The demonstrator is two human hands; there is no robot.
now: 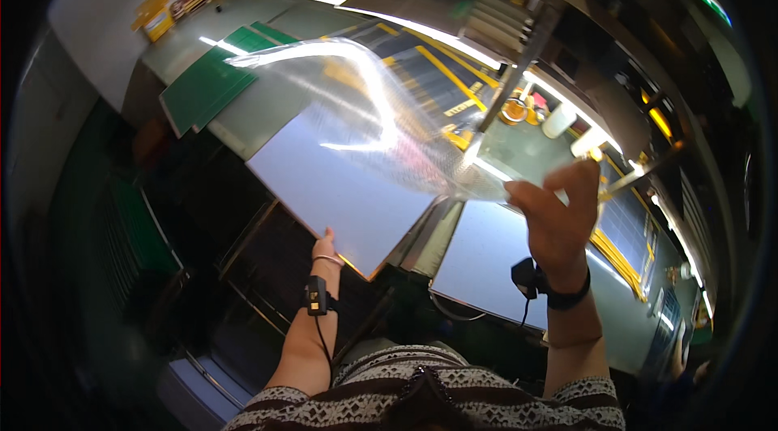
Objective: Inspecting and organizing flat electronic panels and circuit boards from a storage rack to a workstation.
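Film sheet (pixel 381 119), clear and curling, hangs above the surface (pixel 267 102), pinched in my right hand (pixel 559 224); my left hand (pixel 328 246) clasps the white panel (pixel 340 188) edge beneath it.

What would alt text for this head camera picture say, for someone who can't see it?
Seen from above, a person's right hand lifts a clear plastic sheet off a white panel, while the left hand steadies the panel's near edge. A second white panel and a green mat lie on the workbench.
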